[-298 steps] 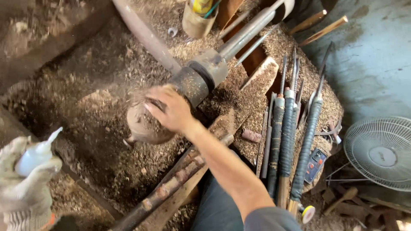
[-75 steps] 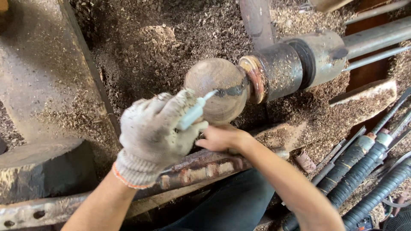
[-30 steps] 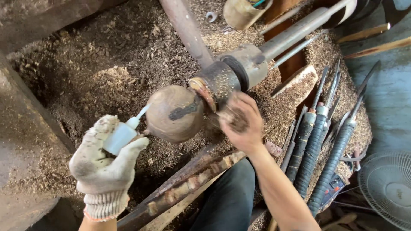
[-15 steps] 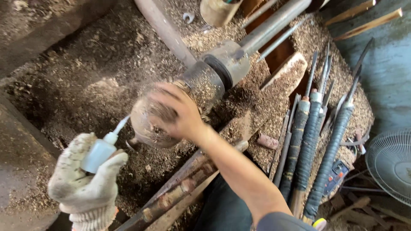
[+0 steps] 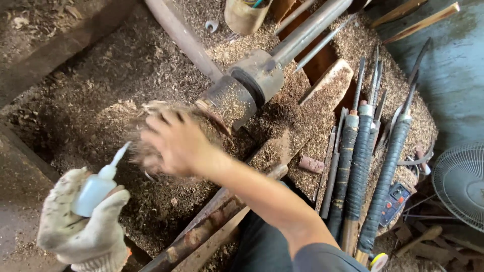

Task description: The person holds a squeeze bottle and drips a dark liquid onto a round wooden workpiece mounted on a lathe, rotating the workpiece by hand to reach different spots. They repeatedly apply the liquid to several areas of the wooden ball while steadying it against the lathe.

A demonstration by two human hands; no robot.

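My right hand (image 5: 176, 141), bare and blurred by motion, lies over a rounded brown wooden piece (image 5: 151, 157) mounted on the end of a lathe spindle (image 5: 242, 90); most of the piece is hidden under the hand. Whether the fingers grip the wood or only press on it I cannot tell. My left hand (image 5: 83, 226), in a dirty white knit glove, holds a small white squeeze bottle (image 5: 98, 186) with a thin pointed nozzle, aimed up and right toward the piece but apart from it.
Sawdust covers the lathe bed and floor. Three long turning chisels with dark wrapped handles (image 5: 363, 156) lie at the right. A rusty tool-rest bar (image 5: 201, 231) runs diagonally below. A cup (image 5: 244, 15) stands at the top, and a white fan (image 5: 461, 181) is at the right edge.
My right hand has slid down and left over the wooden piece, now covering it more. The gloved left hand with the bottle stays low left, slightly farther from the piece.
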